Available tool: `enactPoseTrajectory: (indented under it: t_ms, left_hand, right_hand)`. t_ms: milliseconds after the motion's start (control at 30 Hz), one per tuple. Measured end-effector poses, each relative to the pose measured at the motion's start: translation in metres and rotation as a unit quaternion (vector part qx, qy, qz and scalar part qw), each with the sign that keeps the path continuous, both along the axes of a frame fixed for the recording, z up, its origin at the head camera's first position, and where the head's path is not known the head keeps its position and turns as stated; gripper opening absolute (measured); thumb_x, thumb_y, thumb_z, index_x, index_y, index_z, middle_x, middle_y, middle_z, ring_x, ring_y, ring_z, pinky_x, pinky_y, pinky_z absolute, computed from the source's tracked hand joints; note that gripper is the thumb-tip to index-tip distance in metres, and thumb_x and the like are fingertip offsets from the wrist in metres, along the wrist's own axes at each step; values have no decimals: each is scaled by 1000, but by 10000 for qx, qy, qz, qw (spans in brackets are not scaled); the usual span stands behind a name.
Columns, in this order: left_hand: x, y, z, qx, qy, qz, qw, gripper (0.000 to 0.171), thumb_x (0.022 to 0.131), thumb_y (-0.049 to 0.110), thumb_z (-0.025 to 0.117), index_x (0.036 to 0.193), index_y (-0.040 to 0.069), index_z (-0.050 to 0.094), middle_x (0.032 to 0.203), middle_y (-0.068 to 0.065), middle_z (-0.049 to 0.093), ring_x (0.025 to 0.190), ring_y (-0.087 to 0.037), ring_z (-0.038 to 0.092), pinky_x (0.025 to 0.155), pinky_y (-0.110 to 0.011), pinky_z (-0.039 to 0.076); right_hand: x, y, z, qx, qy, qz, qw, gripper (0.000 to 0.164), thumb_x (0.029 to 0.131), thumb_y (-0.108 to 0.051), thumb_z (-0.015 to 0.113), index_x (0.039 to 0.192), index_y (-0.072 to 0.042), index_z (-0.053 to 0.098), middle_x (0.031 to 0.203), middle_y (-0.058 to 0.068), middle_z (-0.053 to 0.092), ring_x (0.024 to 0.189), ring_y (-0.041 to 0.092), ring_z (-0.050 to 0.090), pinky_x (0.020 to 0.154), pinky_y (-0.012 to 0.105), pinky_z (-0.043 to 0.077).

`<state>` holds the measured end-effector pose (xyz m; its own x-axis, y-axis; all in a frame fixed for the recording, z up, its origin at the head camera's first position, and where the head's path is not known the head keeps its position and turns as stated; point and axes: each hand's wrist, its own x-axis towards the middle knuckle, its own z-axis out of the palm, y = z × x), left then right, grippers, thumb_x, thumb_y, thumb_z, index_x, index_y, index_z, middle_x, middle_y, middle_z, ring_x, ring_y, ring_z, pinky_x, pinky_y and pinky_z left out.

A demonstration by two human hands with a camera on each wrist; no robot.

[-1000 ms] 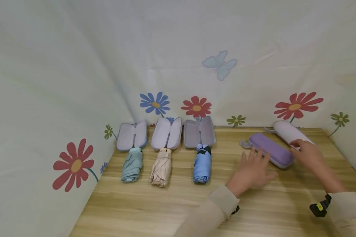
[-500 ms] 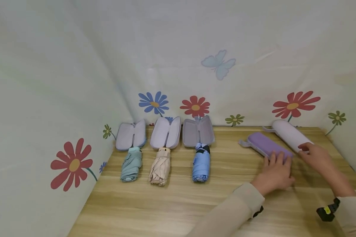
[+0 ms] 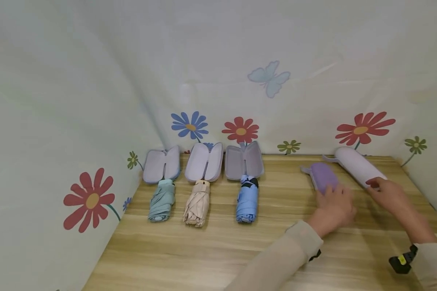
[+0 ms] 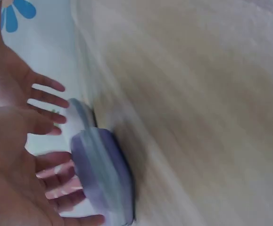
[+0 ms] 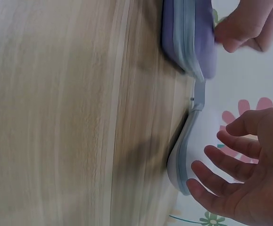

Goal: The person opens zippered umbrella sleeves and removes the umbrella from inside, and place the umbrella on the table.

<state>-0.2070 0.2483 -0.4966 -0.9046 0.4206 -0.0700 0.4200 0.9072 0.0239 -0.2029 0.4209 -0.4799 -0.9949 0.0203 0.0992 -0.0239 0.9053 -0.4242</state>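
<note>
My left hand (image 3: 336, 207) lies over the near end of a purple zip case (image 3: 323, 176), hiding that end. In the left wrist view its fairly straight fingers touch the top of the case (image 4: 91, 176), and no grip round it shows. Beside it on the right, a long pale lilac case (image 3: 360, 166) with a wrist strap lies closed and slanted. My right hand (image 3: 390, 198) is at the near end of this pale case. In the right wrist view its fingers (image 5: 221, 162) are loosely bent next to the case and hold nothing.
Left along the back of the wooden table (image 3: 204, 258) lie three opened cases: one far left (image 3: 156, 165), one in the middle (image 3: 196, 163), one further right (image 3: 236, 163). Before them lie folded umbrellas: green (image 3: 162, 204), beige (image 3: 197, 206) and blue (image 3: 247, 204). A flowered curtain (image 3: 218, 72) hangs behind.
My left hand has come rightward onto the purple case, whose near end has turned toward me and left. My right hand has shifted slightly right and down, staying by the pale case.
</note>
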Motion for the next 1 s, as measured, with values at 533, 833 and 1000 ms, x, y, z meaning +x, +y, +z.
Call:
enactPoseTrajectory:
  t_ms: [533, 833, 1000]
  left_hand:
    - [-18, -14, 1, -271, -199, 639, 9974, 80, 91, 59, 63, 157, 30, 29, 162, 0, 25, 145, -28, 32, 115, -48, 30]
    - [-36, -16, -1, -710, -183, 890, 9933, 87, 92, 64, 58, 162, 34, 15, 170, 3, 5, 156, -28, 4, 123, -48, 10]
    - [-36, -10, -12, -712, -25, 906, 9933, 105, 85, 84, 47, 164, 31, 0, 171, 5, -6, 156, -29, -10, 123, -52, 2]
  right_hand:
    - [-6, -10, 2, 106, 156, 117, 9998, 34, 97, -11, 61, 112, 19, 60, 111, 39, 63, 102, 57, 59, 83, 63, 48]
    - [-14, -15, 1, 5, -121, 214, 9997, 36, 99, -11, 58, 116, 20, 58, 112, 40, 62, 104, 58, 58, 84, 63, 48]
    - [-15, -19, -1, -1, -103, 226, 9997, 36, 98, -11, 57, 116, 20, 58, 111, 40, 63, 104, 57, 59, 83, 62, 49]
